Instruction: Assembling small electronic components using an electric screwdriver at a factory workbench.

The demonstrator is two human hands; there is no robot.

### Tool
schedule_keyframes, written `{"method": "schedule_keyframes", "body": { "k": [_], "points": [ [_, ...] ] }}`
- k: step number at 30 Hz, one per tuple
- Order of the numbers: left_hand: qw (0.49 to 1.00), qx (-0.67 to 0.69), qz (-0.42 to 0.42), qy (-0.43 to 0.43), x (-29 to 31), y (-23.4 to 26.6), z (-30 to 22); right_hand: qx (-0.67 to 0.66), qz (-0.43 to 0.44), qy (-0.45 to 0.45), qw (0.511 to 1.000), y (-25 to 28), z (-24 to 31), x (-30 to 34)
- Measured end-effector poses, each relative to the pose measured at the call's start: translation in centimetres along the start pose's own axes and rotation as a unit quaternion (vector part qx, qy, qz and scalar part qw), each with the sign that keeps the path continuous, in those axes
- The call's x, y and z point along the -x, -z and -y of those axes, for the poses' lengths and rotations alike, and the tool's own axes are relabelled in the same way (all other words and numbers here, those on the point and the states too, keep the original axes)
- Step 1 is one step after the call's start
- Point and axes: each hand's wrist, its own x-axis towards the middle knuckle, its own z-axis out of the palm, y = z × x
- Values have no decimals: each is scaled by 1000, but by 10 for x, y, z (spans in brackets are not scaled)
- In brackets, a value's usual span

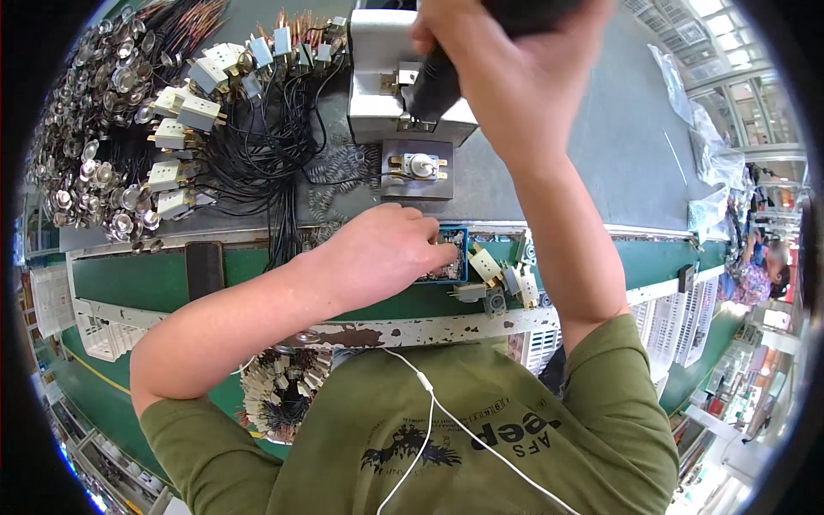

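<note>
My left hand (365, 253) reaches over the bench's near edge, its bent fingertips in a small blue box (464, 257) of tiny metal parts. The fingers are closed, and whatever lies between them is hidden. Raised at the top, my right hand (524, 81) is wrapped round a thick black tool (439, 81), whose lower end slants down to the left; it is partly blurred and cut off. Between the hands, a grey metal block (395, 187) bears a small white fitting (421, 166) with brass terminals and a black wire running left. Behind it stands a white metal fixture (373, 103).
White and grey plug housings (199, 112) on black cables (270, 163) crowd the left, beside a heap of round metal caps (120, 81). Loose springs (343, 163) lie near the block. More plug housings (485, 264) and a dark phone (205, 268) rest on the green ledge.
</note>
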Motion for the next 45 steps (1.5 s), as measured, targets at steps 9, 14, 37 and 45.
{"method": "schedule_keyframes", "body": {
  "k": [9, 14, 37, 45],
  "points": [
    [1000, 13, 16, 1, 3, -1, 4, 99, -39, -3, 994, 4, 9, -6],
    [999, 16, 38, 11, 3, 4, 6, 95, -39, 46, 994, -4, 4, -9],
    [976, -80, -185, 88, 9, 52, 9, 87, 48, 14, 995, 11, -6, -23],
    [969, -77, -191, 136, 4, 25, 43, 63, 23, 36, 997, 4, 15, 5]
  ]
}}
